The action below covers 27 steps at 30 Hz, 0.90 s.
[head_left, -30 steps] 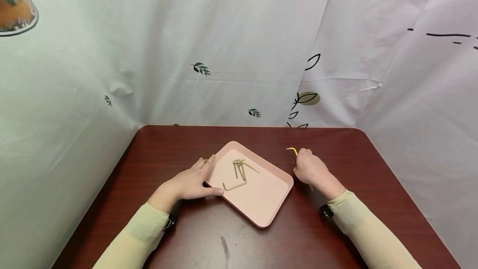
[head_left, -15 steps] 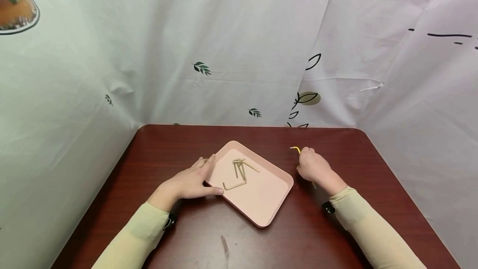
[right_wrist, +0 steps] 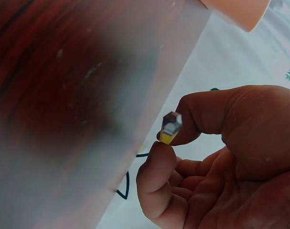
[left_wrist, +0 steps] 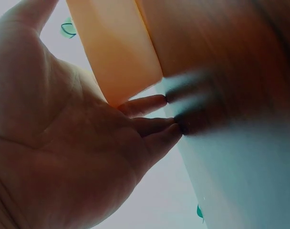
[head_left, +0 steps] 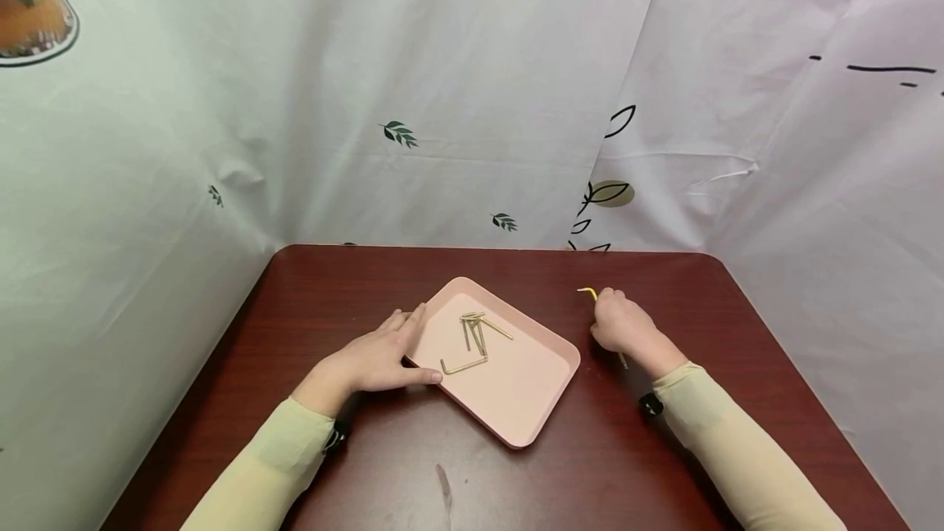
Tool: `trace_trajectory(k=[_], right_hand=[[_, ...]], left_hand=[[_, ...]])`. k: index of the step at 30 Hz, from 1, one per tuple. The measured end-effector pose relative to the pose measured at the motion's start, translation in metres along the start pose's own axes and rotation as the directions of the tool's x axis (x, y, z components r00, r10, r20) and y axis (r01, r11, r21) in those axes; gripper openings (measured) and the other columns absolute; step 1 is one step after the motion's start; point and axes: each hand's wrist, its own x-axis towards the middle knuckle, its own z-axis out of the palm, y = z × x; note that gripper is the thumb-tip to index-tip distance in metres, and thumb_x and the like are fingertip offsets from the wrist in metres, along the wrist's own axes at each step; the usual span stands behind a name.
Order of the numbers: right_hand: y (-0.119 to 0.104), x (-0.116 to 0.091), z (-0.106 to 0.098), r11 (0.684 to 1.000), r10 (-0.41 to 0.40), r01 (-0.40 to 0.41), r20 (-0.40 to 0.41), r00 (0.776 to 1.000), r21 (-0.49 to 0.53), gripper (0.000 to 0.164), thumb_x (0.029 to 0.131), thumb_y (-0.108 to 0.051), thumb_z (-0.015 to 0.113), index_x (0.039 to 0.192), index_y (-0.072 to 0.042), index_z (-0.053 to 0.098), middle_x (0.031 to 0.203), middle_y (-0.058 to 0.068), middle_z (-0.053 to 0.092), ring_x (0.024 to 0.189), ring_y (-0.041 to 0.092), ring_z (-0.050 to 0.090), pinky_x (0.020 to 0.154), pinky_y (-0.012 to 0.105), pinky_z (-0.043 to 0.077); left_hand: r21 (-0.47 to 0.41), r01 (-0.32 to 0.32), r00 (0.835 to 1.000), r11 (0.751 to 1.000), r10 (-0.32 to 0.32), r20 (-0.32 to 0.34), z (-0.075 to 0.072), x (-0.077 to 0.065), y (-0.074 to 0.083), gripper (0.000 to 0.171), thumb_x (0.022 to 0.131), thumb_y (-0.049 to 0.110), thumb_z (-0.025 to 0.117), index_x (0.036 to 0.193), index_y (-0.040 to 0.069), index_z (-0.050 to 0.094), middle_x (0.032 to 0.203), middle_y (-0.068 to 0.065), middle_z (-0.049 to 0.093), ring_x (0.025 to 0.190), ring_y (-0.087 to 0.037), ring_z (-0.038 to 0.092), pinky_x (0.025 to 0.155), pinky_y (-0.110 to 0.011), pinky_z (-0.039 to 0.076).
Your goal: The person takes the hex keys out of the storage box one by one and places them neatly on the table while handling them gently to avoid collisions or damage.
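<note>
A pink tray (head_left: pixel 516 392) lies askew on the table with several gold-coloured hex keys (head_left: pixel 465 367) in its left half. Along the tray's left side rests my left hand (head_left: pixel 376 359), fingers extended and thumb at the near edge. The left wrist view has that hand's palm (left_wrist: pixel 73 138) against the tray wall (left_wrist: pixel 116 47). Right of the tray, my right hand (head_left: pixel 627 330) pinches a yellow hex key (head_left: pixel 592 293), whose bent end points left. Its six-sided tip (right_wrist: pixel 171 125) shows between thumb and forefinger in the right wrist view.
The dark red wooden table (head_left: pixel 354 277) has rounded far corners. White printed cloth (head_left: pixel 457 105) hangs behind it and along both sides. A dark smudge (head_left: pixel 444 486) marks the tabletop near the front.
My right hand has shifted slightly to the right and away from the tray, carrying the yellow hex key. My left hand, the tray and the gold keys have stayed put.
</note>
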Motion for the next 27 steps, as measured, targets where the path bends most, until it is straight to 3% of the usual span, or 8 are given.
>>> trace_trajectory(k=[4, 6, 11, 16, 21, 27], right_hand=[[-0.004, -0.004, -0.005, 1.000, -0.006, 0.006, -0.004, 1.000, -0.002, 0.031, 0.083, -0.009, 0.071, 0.102, 0.009, 0.055, 0.094, 0.027, 0.059, 0.074, 0.043, 0.065, 0.070, 0.057, 0.060], [-0.018, -0.015, -0.024, 1.000, 0.001, -0.001, 0.025, 1.000, 0.004, 0.031, 0.084, -0.008, 0.071, 0.104, 0.011, 0.056, 0.098, 0.029, 0.060, 0.079, 0.045, 0.067, 0.074, 0.058, 0.061], [-0.029, -0.025, -0.042, 1.000, 0.002, -0.003, 0.069, 0.998, 0.015, 0.028, 0.087, -0.005, 0.068, 0.103, 0.013, 0.054, 0.096, 0.029, 0.059, 0.081, 0.044, 0.066, 0.078, 0.058, 0.061], [-0.031, -0.028, -0.046, 1.000, -0.006, 0.005, 0.090, 0.996, 0.013, 0.026, 0.088, -0.004, 0.067, 0.103, 0.013, 0.054, 0.098, 0.028, 0.060, 0.084, 0.043, 0.066, 0.081, 0.057, 0.060], [-0.026, -0.020, -0.038, 1.000, -0.012, 0.009, 0.095, 0.995, 0.026, 0.026, 0.085, -0.003, 0.067, 0.102, 0.013, 0.055, 0.099, 0.031, 0.062, 0.088, 0.046, 0.068, 0.084, 0.059, 0.060], [0.010, 0.014, 0.006, 1.000, -0.015, 0.014, 0.076, 0.997, 0.010, 0.028, 0.081, -0.009, 0.071, 0.100, 0.007, 0.058, 0.097, 0.027, 0.063, 0.083, 0.041, 0.066, 0.077, 0.055, 0.060]], left_hand=[[-0.002, -0.004, 1.000, 1.000, 0.004, -0.001, 0.000, 0.000, 0.001, 0.132, 0.091, 0.085, 0.069, 0.177, 0.000, 0.016, 0.180, -0.022, 0.028, 0.166, -0.050, 0.023, 0.127, -0.062, 0.036], [-0.003, -0.003, 1.000, 1.000, 0.003, 0.003, -0.001, 0.000, 0.001, 0.132, 0.091, 0.085, 0.069, 0.177, 0.000, 0.016, 0.180, -0.022, 0.028, 0.166, -0.050, 0.023, 0.127, -0.062, 0.035], [-0.007, -0.006, 1.000, 1.000, 0.006, 0.009, -0.002, -0.001, 0.002, 0.131, 0.092, 0.084, 0.069, 0.177, 0.000, 0.016, 0.180, -0.022, 0.028, 0.166, -0.050, 0.022, 0.128, -0.061, 0.034], [-0.005, -0.006, 1.000, 1.000, 0.006, 0.006, -0.002, -0.001, 0.002, 0.132, 0.092, 0.084, 0.069, 0.177, 0.000, 0.016, 0.180, -0.022, 0.028, 0.166, -0.050, 0.023, 0.128, -0.061, 0.034], [-0.010, 0.005, 1.000, 1.000, -0.005, 0.013, -0.002, -0.001, 0.002, 0.132, 0.091, 0.085, 0.069, 0.177, 0.000, 0.016, 0.181, -0.021, 0.026, 0.167, -0.050, 0.021, 0.128, -0.062, 0.034], [-0.009, 0.002, 1.000, 1.000, -0.002, 0.009, -0.002, -0.001, 0.002, 0.132, 0.091, 0.085, 0.068, 0.177, 0.001, 0.016, 0.181, -0.021, 0.026, 0.167, -0.049, 0.021, 0.128, -0.061, 0.034]])
